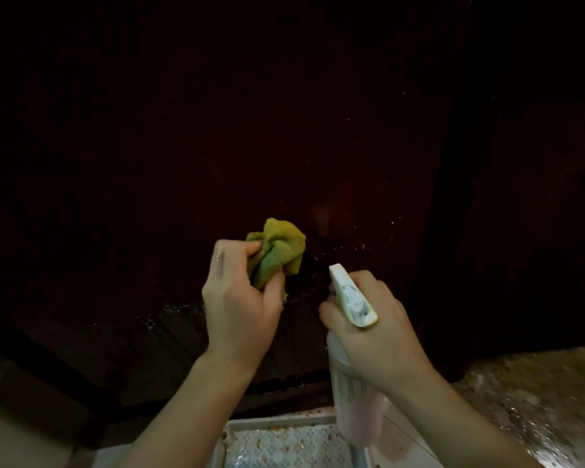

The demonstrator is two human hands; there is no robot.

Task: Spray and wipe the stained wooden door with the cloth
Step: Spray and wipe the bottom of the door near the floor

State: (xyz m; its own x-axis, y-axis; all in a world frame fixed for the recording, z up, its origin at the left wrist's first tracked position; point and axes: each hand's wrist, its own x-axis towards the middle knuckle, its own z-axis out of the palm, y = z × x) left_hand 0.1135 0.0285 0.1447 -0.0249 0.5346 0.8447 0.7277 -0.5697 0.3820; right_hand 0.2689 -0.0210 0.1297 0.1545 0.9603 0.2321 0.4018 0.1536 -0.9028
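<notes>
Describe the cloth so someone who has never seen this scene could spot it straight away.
Start at the dark wooden door that fills most of the view, then drop to the two hands in front of its lower part. The left hand grips a crumpled cloth. It is the only yellow-green thing here, soft and bunched, unlike the hard white spray bottle in the right hand.
</notes>
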